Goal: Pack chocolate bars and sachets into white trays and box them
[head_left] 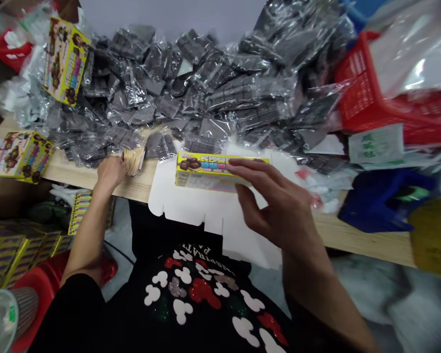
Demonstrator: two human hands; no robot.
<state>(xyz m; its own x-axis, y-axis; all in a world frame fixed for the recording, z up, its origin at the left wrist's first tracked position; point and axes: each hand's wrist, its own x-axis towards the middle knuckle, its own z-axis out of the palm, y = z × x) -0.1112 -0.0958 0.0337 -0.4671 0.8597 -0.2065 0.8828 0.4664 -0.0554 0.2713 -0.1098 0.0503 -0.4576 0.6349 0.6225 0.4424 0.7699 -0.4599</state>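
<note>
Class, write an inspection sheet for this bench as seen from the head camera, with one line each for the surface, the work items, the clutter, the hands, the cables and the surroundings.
surface: wooden table, its far side heaped with goods.
work items: yellow printed box lying on a flat white card blank; bundle of wooden sticks.
clutter: heap of plastic-wrapped dark bars; two more printed boxes.
hands: right hand has its fingers on the yellow box; left hand touches the sticks.
cables: one thin dark cable below the table edge.
surroundings: red basket, blue bag, stacked yellow boxes at lower left.
</note>
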